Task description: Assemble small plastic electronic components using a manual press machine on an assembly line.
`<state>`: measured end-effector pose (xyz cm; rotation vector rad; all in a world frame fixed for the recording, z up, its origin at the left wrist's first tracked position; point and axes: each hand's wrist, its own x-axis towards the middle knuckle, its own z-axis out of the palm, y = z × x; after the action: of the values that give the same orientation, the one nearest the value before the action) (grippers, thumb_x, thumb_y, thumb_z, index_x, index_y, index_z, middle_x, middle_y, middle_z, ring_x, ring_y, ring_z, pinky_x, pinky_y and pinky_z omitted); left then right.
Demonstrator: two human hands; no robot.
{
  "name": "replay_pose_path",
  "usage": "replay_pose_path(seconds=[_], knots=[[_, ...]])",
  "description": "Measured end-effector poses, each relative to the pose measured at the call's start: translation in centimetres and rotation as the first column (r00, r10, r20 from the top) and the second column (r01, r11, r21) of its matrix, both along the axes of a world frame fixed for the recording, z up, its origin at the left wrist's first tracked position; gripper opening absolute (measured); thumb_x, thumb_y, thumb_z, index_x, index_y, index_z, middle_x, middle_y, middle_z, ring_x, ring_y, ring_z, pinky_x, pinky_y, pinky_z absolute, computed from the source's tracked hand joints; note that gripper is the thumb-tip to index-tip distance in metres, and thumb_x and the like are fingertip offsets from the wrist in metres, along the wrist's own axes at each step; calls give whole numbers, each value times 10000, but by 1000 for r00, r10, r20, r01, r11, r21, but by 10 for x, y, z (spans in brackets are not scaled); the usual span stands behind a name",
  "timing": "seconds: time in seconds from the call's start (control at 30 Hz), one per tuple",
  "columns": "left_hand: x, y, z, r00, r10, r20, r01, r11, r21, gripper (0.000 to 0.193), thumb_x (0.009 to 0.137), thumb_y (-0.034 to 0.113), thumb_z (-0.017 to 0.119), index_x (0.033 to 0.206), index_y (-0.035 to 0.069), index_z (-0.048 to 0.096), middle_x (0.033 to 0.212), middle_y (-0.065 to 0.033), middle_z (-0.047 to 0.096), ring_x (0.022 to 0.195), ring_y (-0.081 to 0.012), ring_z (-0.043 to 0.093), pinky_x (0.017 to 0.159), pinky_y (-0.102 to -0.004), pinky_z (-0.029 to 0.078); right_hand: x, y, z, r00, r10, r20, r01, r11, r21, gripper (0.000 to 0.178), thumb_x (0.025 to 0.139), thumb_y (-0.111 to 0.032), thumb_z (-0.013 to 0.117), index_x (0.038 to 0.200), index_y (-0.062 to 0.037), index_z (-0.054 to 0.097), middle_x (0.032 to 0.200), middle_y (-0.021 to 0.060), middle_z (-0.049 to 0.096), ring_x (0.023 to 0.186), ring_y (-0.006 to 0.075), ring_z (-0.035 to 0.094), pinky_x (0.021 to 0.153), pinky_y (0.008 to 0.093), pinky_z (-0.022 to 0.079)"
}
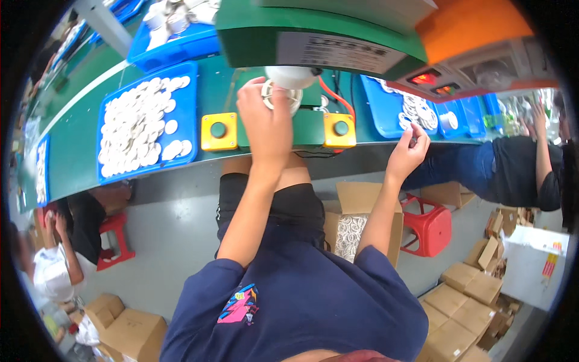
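My left hand (265, 117) is closed around a white plastic ring (295, 101) beneath the white round head (292, 76) of a green and orange machine (325, 48). Its thumb and fingers grip the ring's near and left side. Out to the right, my right hand (408, 151) hovers by the front edge of a blue tray (377, 114) of white rings (416, 113). Its fingers are curled together, and a small dark spot shows between them; what it is cannot be made out.
Two yellow boxes with green push buttons (219, 130) (341, 128) flank the machine. A blue tray of white discs (192, 102) lies left. Below the bench stand an open carton of rings (330, 226) and a red stool (439, 229). Co-workers sit at both sides.
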<state>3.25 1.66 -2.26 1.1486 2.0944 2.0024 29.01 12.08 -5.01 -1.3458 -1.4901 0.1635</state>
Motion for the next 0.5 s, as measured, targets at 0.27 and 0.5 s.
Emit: replay_pose_path(seconds=[0.27, 0.5], knots=[[-11, -3, 9, 979, -153, 133, 165, 983, -81, 275, 998, 226, 566, 1117, -21, 576, 1047, -177, 626, 1000, -322, 591, 892, -415, 467, 67, 46, -18, 943, -35, 331, 52, 998, -41, 265, 931, -214, 653, 1146, -69, 709, 1156, 150, 642, 1138, 345, 558, 1007, 457, 423], [-14, 3, 11, 953, -275, 125, 273, 962, 34, 236, 960, 149, 584, 1138, -3, 607, 1028, -167, 668, 944, -308, 628, 791, -394, 506, 59, 59, 10, 746, 134, 652, -27, 985, -172, 352, 855, -379, 771, 1095, -122, 756, 1169, 134, 673, 1131, 359, 569, 990, 459, 454]])
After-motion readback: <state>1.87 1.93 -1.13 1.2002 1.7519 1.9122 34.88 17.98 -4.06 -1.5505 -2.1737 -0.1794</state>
